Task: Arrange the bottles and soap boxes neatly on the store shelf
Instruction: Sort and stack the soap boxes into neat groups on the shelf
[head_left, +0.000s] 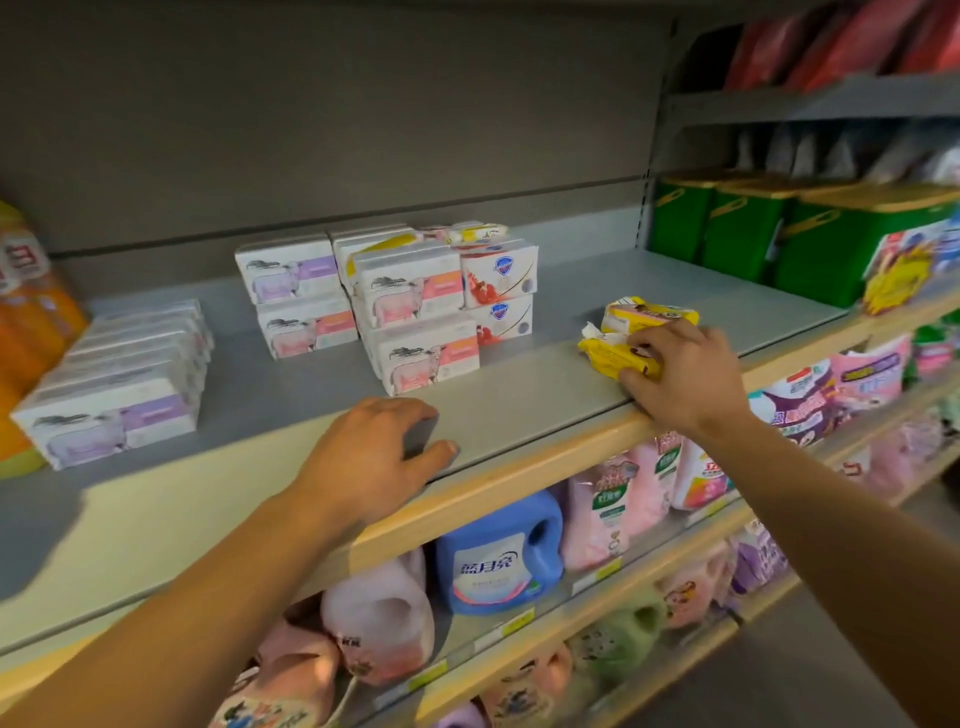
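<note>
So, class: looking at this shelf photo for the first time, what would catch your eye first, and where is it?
Probably the right hand near the shelf's front edge, its fingers curled over bright yellow soap packets. Next, the stacked white soap boxes in the middle of the grey shelf, with the left hand resting on the shelf in front of them. Below, a blue detergent bottle stands out among pink ones.

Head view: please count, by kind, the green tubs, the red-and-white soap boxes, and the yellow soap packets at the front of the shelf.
Green tubs: 3
Red-and-white soap boxes: 2
Yellow soap packets at the shelf front: 2
Total: 7
</note>
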